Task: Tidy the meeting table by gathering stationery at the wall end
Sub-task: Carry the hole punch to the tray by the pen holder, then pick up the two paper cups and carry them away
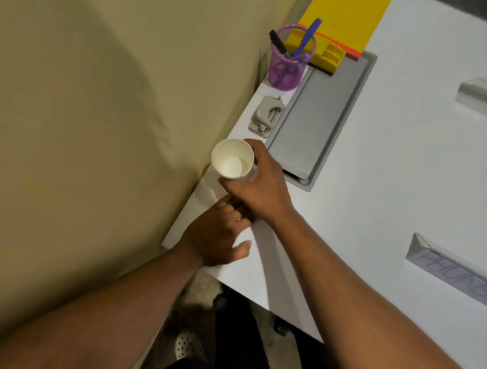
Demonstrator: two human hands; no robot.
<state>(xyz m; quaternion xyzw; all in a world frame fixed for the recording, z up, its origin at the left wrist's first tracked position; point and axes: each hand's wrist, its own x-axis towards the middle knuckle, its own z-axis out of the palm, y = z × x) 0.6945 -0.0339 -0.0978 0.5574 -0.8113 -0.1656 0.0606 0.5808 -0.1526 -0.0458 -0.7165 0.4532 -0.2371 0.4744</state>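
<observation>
Item: white paper cup (232,161), empty, gripped round its side by the right hand (260,185), at the wall edge of the tabletop (374,189), just short of the hole punch (267,116). Left hand (218,238) spread flat, holding nothing. Step, judged: placing the cup. Next: set it down beside the punch, short of the purple pen pot (289,64).

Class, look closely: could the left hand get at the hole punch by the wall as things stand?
Probably not directly: the right hand, gripping the paper cup, sits between the left hand and the hole punch.
</observation>
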